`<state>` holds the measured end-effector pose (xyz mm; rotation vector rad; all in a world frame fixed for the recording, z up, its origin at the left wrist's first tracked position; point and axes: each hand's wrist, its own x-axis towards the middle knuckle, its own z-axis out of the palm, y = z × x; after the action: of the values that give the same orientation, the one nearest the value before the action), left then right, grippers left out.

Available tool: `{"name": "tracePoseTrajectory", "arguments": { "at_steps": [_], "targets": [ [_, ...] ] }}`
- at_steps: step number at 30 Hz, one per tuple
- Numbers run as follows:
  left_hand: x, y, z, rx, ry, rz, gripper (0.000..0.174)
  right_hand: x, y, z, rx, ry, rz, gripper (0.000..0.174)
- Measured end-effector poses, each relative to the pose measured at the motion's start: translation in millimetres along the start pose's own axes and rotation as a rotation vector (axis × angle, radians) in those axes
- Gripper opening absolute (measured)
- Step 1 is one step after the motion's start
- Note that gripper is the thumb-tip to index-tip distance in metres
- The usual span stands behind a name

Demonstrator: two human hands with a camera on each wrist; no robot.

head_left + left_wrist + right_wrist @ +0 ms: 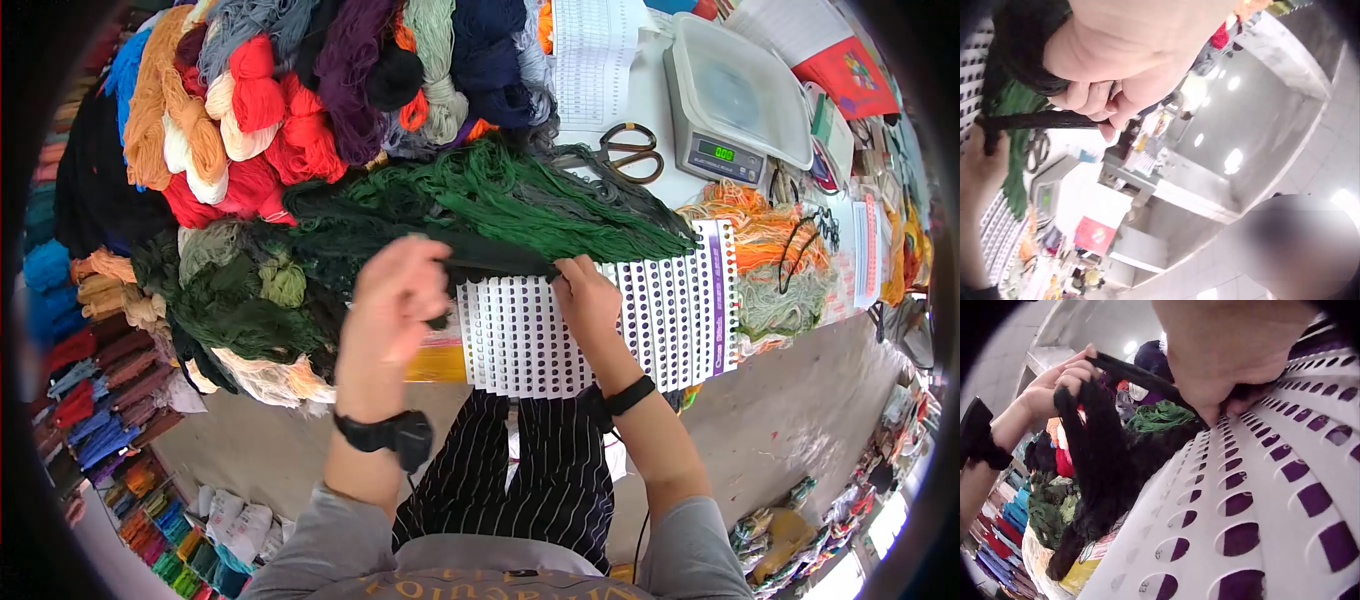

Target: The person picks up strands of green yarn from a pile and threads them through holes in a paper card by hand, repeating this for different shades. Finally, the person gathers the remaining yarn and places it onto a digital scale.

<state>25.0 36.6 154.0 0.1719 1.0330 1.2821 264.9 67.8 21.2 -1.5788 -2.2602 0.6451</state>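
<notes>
A dark strand of yarn (1047, 120) is stretched between both hands. The left hand (395, 300) is raised left of the white punched cards (520, 335), its fingers curled round the strand; in the right wrist view a dark skein (1094, 456) hangs from this left hand (1060, 384). The right hand (590, 300) pinches the other end at the cards' upper edge, seen close up in the right wrist view (1229, 356). Green yarn (500, 190) lies behind the cards, its ends along their top edge. The card holes are numbered.
Skeins in red, purple, grey and tan (255, 90) are heaped at the back left. Black-handled scissors (632, 153), a scale with a clear tray (740, 85) and printed sheets (590, 60) lie at the back right. Orange yarn (760, 225) sits right of the cards.
</notes>
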Motion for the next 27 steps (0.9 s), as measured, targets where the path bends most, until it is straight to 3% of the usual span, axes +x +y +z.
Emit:
{"name": "tracePoseTrajectory", "arguments": {
  "at_steps": [2,4,6,7,9,12,13,15,18,20,21,24,27],
  "targets": [
    [-9.9,25.8,-15.0,-0.051,0.199,0.193,0.018,-2.3,3.8,3.6,0.005,-0.017,-0.003,0.019],
    [-14.3,32.2,-27.8,0.583,0.574,0.453,0.02,-8.2,10.1,8.2,0.07,0.004,0.067,0.018],
    [3.6,9.0,-44.5,1.317,0.637,0.939,0.02,-10.5,14.6,9.4,0.137,0.02,0.129,0.017],
    [-3.2,-2.5,-18.2,1.302,0.603,0.66,0.019,-10.4,13.8,7.2,0.217,0.025,0.221,0.016],
    [12.5,-52.2,-7.3,1.571,0.406,0.428,0.018,-11.5,15.2,7.7,0.329,0.049,0.305,0.015],
    [45.2,-124.7,-0.4,1.716,0.098,0.531,0.017,-10.6,17.1,7.2,0.388,0.043,0.324,0.015],
    [53.2,-132.7,-8.1,1.707,0.103,0.533,0.017,-9.8,16.9,6.6,0.397,0.047,0.318,0.016],
    [66.5,-144.3,-19.5,1.655,-0.01,0.704,0.012,-8.3,12.8,0.1,0.326,-0.012,0.315,0.018],
    [50.7,-108.7,-28.2,1.875,0.024,0.625,0.009,-9.3,5.7,-2.6,0.239,-0.096,0.302,0.025],
    [48.5,-85.0,-47.3,1.891,0.147,0.689,0.01,-4.9,-3.0,-2.2,0.022,-0.041,0.013,0.032],
    [47.0,-77.5,-48.1,1.924,0.137,0.661,0.013,-5.1,-3.8,0.3,-0.009,-0.048,0.021,0.035],
    [42.8,-88.9,-23.1,1.901,0.155,0.663,0.019,-4.8,-2.6,1.4,0.031,-0.065,0.078,0.032],
    [56.4,-128.0,-16.1,1.802,-0.02,0.687,0.018,-4.9,-0.8,2.2,0.028,-0.054,0.063,0.033]
  ]
}}
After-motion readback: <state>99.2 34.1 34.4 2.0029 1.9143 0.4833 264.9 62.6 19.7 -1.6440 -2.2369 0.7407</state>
